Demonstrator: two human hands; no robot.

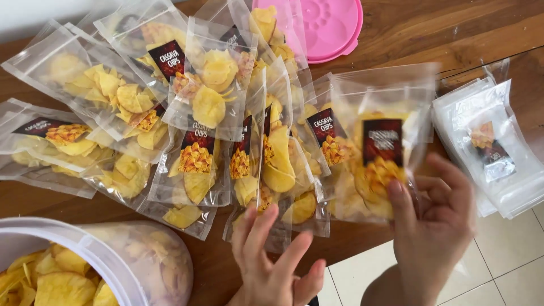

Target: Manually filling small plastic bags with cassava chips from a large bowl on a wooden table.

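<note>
A clear pouch of yellow chips with a dark label is held upright above the near edge of the wooden bench, blurred. The right hand grips its lower part, thumb on the front and fingers behind. The left hand holds nothing, its fingers spread and just touching the nearest of the filled pouches heaped across the bench. A stack of empty pouches lies to the right, a pink lid at the far edge, and an open plastic tub of chips sits at the near left.
</note>
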